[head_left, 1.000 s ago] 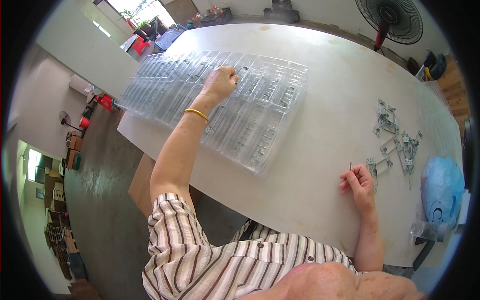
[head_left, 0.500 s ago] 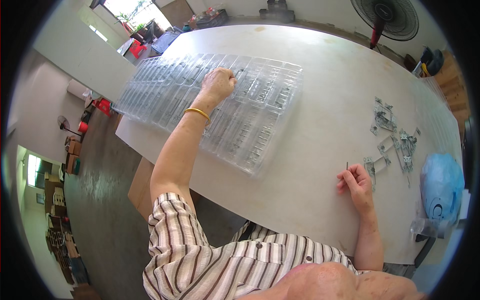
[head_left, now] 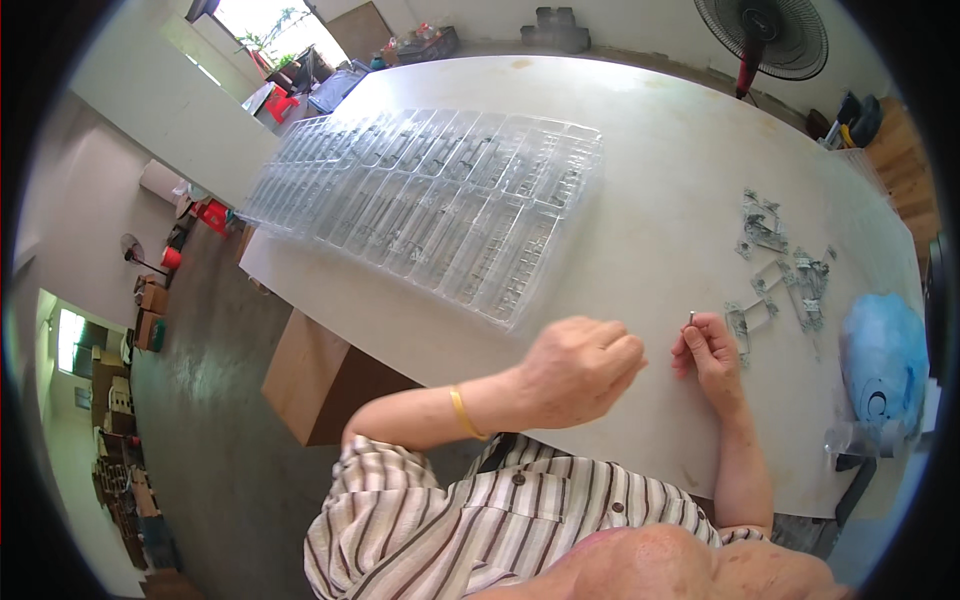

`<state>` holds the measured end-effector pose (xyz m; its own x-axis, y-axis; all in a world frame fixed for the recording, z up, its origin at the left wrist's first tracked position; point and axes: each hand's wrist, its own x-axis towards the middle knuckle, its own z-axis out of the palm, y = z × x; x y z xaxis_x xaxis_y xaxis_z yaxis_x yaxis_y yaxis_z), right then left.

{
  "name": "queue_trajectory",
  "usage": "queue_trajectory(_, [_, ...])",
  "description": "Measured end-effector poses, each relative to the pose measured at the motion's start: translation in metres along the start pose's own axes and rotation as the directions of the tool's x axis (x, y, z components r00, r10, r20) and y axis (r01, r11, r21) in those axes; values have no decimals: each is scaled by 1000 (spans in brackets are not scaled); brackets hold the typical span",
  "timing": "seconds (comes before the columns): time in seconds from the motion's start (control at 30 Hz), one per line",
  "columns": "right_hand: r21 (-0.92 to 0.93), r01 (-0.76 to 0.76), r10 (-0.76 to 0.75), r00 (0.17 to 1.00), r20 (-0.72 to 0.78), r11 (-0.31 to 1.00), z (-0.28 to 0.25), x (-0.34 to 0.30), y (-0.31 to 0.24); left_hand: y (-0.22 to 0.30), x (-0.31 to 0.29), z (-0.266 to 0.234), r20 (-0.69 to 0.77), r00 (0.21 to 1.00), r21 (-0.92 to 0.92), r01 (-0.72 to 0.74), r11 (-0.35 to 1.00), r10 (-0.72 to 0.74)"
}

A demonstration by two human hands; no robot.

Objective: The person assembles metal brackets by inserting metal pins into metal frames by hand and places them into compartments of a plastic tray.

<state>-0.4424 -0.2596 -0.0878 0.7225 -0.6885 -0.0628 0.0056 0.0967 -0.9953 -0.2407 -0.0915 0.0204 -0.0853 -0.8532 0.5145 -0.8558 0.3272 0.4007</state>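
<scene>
My left hand, with a yellow bangle at its wrist, is above the table's near edge, a little left of my right hand. Its fingers are curled together, and what they hold, if anything, is hidden. Between the thumb and fingers of my right hand, a short thin metal pin points upward. Just beyond that hand lie several small metal brackets in a loose cluster. A clear plastic tray with many long compartments, holding small metal parts, sits on the table's left side.
The large pale table fills the middle. At its right side are a blue plastic bag and clear plastic sheeting. A standing fan is beyond the far right edge. A wooden box stands below the near left edge.
My left hand has left the tray and come right and nearer, beside my right hand. The right hand keeps its place, still pinching the pin.
</scene>
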Motion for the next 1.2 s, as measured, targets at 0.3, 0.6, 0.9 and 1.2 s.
queue_trajectory(0.3, [35,-1,-4,991,137,999,10,0,4,-44,20,108,252,850,-750,474,462,-462])
queue_trajectory(0.6, [-17,-25,26,995,97,1000,11,2,3,-64,13,127,376,849,-831,486,269,-372])
queue_trajectory(0.9, [-28,-45,48,992,117,999,14,-1,-6,-78,11,127,384,787,-871,482,92,-483])
queue_trajectory(1.2, [198,129,-159,977,141,972,22,-10,-8,-75,14,130,398,809,-866,486,112,-432])
